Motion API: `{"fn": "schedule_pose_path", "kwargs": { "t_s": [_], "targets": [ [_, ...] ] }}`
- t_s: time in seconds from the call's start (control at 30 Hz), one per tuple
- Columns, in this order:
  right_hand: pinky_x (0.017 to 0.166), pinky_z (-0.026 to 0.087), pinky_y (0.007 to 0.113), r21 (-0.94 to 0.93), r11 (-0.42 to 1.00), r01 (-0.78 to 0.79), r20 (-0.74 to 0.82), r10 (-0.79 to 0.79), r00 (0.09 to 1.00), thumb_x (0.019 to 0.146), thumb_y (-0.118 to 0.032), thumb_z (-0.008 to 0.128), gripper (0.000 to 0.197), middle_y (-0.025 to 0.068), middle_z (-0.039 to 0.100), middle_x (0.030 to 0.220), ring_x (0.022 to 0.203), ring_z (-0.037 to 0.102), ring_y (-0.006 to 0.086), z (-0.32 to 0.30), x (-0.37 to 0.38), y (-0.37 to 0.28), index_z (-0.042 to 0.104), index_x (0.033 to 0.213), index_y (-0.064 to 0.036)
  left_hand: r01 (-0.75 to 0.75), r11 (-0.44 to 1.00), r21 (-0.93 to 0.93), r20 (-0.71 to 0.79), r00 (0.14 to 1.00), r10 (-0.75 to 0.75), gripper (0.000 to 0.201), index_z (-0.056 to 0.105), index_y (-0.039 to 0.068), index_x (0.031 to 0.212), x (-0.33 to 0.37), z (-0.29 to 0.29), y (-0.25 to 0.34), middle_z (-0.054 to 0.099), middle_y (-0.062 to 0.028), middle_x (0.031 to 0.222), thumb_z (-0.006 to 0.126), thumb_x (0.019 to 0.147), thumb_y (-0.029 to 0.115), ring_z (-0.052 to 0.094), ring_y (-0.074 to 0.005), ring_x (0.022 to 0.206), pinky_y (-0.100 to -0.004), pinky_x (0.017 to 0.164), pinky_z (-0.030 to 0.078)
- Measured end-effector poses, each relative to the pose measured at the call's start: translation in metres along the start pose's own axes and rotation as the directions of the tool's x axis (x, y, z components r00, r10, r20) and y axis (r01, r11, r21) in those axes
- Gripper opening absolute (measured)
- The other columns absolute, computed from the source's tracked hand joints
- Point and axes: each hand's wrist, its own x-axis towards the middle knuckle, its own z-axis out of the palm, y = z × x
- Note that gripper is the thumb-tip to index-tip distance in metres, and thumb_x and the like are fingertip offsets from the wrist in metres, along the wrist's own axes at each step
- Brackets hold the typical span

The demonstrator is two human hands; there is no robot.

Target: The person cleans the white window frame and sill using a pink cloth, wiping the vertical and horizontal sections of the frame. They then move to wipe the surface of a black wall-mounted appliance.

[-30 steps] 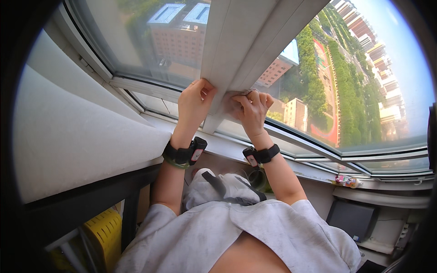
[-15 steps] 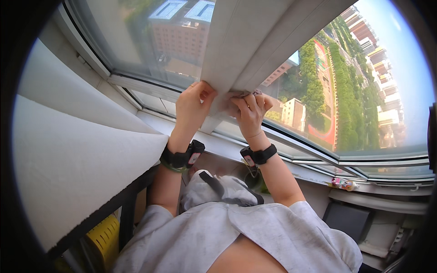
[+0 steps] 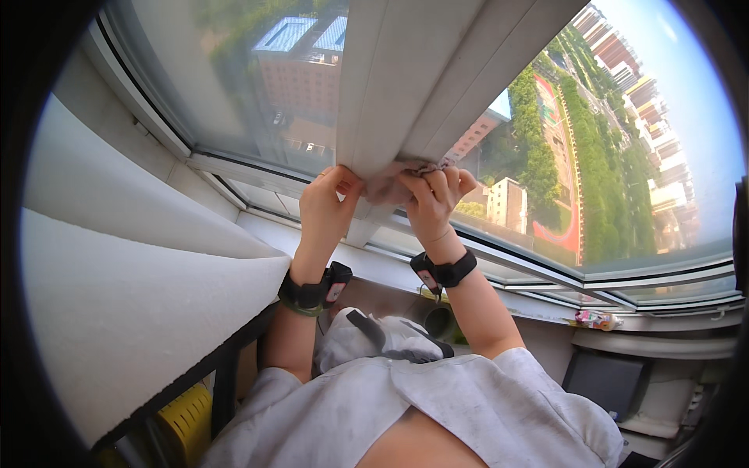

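Note:
A thin pinkish cloth point(image 3: 384, 186) lies bunched against the pale upright post point(image 3: 390, 86) between two window panes. On the post's right side, my right hand point(image 3: 434, 195) grips the gathered end of the cloth, its fingers curled. At the left edge of the post, my left hand point(image 3: 328, 204) is closed in a pinch, and the cloth's other end reaches its fingertips. How much cloth sits inside that pinch is hidden. Each wrist wears a black strap with a small device.
A white fabric-covered panel point(image 3: 133, 312) fills the left side, above a yellow slotted object point(image 3: 187, 413). Window panes point(image 3: 624, 156) stand ahead and right, over a white sill point(image 3: 367, 265). A small colourful packet point(image 3: 597, 319) rests on the sill, near a dark box point(image 3: 605, 382).
Both hands have slid a little lower along the post, toward me. More of the pinkish cloth now shows between them. The view has shifted slightly.

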Motion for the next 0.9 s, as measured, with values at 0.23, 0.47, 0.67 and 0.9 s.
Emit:
{"fn": "schedule_pose_path", "kwargs": {
  "t_s": [0.23,0.47,0.67,0.9],
  "targets": [
    [0.072,0.036,0.035,-0.083,0.990,0.115,0.271,-0.088,0.959,0.051,-0.025,0.071,0.027,-0.0026,0.047,0.074,0.080,0.052,0.0187,-0.015,-0.006,0.012,0.063,0.077,-0.0227,0.016,0.998,0.063,0.023,1.000,-0.017,0.010,0.063,0.000,0.081,0.004,-0.001,0.012,0.065,-0.0096,0.075,0.070,0.079,0.007,0.064,-0.0199,0.067,-0.0293,0.063,0.048],
    [0.077,0.032,0.031,0.085,0.995,0.055,-0.370,-0.020,0.929,0.069,-0.013,0.080,0.016,-0.0019,0.051,0.075,0.077,0.048,0.0174,-0.036,0.157,0.024,0.068,0.080,-0.0164,-0.022,0.998,0.061,0.001,1.000,0.022,0.009,0.063,-0.001,0.081,0.001,-0.002,-0.002,0.066,-0.0085,0.074,0.069,0.080,0.006,0.063,-0.0180,0.066,-0.0277,0.064,0.048],
    [0.083,0.028,0.034,0.003,0.999,0.032,-0.056,-0.032,0.998,0.054,-0.023,0.072,0.019,-0.0044,0.046,0.074,0.078,0.050,0.0155,0.007,-0.004,0.008,0.064,0.071,-0.0259,0.026,0.998,0.063,0.018,0.999,-0.027,0.010,0.064,-0.001,0.084,0.000,-0.001,0.004,0.066,-0.0090,0.075,0.069,0.080,0.008,0.063,-0.0188,0.067,-0.0289,0.066,0.049],
    [0.081,0.031,0.034,-0.026,0.999,0.036,0.355,-0.025,0.935,0.060,-0.025,0.069,0.018,-0.0044,0.046,0.073,0.082,0.052,0.0154,0.025,-0.100,-0.003,0.052,0.067,-0.0226,0.004,0.989,0.146,0.074,0.997,-0.015,0.013,0.065,0.000,0.088,0.004,-0.007,0.011,0.067,-0.0093,0.079,0.069,0.081,0.010,0.063,-0.0191,0.068,-0.0293,0.066,0.049]
  ]
}}
